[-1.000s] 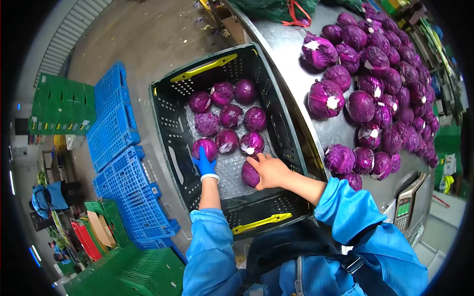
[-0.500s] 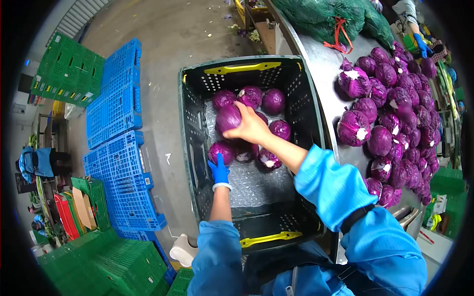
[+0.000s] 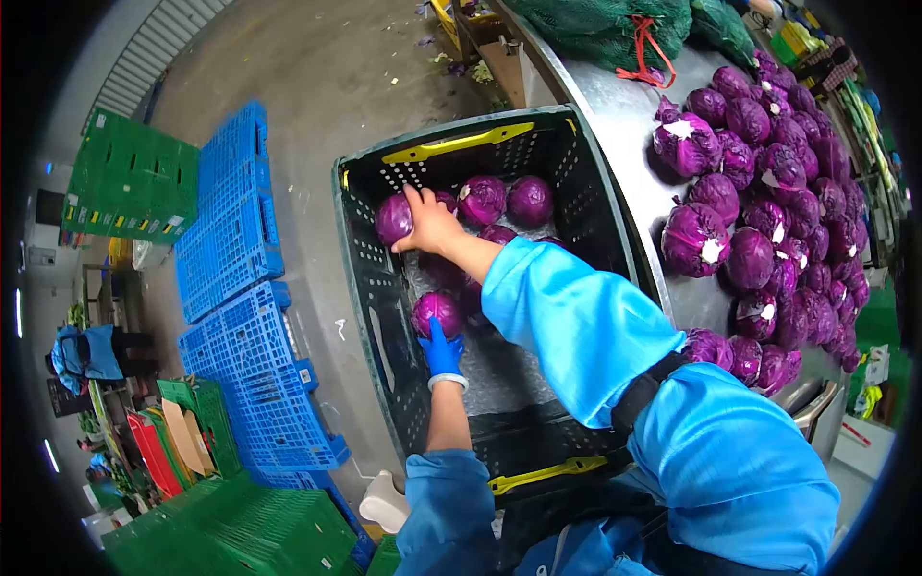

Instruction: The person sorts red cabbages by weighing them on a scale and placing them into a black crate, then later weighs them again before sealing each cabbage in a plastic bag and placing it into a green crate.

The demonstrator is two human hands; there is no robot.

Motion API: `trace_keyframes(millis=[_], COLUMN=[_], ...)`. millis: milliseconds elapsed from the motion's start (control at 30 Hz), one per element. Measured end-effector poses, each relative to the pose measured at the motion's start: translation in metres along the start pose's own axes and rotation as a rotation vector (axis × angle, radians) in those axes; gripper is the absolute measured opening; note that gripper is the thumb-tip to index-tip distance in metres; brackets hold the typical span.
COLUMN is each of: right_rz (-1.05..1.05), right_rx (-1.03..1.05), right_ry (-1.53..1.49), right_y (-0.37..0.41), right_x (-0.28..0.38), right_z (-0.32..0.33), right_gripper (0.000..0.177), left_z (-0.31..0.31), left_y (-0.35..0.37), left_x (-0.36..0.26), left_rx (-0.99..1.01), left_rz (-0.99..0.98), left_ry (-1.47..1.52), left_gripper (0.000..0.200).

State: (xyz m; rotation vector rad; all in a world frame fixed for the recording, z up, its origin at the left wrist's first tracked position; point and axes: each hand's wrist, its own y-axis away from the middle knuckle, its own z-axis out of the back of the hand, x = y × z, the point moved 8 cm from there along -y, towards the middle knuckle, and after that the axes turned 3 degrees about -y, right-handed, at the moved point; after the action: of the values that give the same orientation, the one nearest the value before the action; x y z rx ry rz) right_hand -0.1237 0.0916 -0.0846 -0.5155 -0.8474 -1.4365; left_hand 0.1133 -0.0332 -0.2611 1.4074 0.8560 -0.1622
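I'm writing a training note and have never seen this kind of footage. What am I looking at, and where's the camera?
There's no machine here: these are a person's own hands, seen by a camera worn on the head, looking forward and down. The right hand holds a purple cabbage near the left wall of a black crate. The blue-gloved left hand touches another cabbage inside. Beside the crate, many more cabbages lie on a metal table.
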Motion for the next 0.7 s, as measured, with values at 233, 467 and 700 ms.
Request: trace_keyframes(millis=[233, 467, 700], right_rz=[0.169, -0.024, -0.31], right_rx=[-0.008, 0.624, 0.444], right_ry=[-0.219, -0.336, 0.8], right_y=[0.011, 0.225, 0.299], right_x=[-0.011, -0.06, -0.145], right_z=[0.021, 0.059, 0.006], right_gripper=[0.116, 0.105, 0.068], left_z=[0.002, -0.021, -0.12], left_y=[0.012, 0.026, 0.063], left_x=[-0.006, 0.067, 0.078], left_rx=[0.036, 0.226, 0.388], left_rz=[0.001, 0.216, 0.214], left_ry=[0.08, 0.527, 0.038], left_gripper=[0.084, 0.05, 0.049])
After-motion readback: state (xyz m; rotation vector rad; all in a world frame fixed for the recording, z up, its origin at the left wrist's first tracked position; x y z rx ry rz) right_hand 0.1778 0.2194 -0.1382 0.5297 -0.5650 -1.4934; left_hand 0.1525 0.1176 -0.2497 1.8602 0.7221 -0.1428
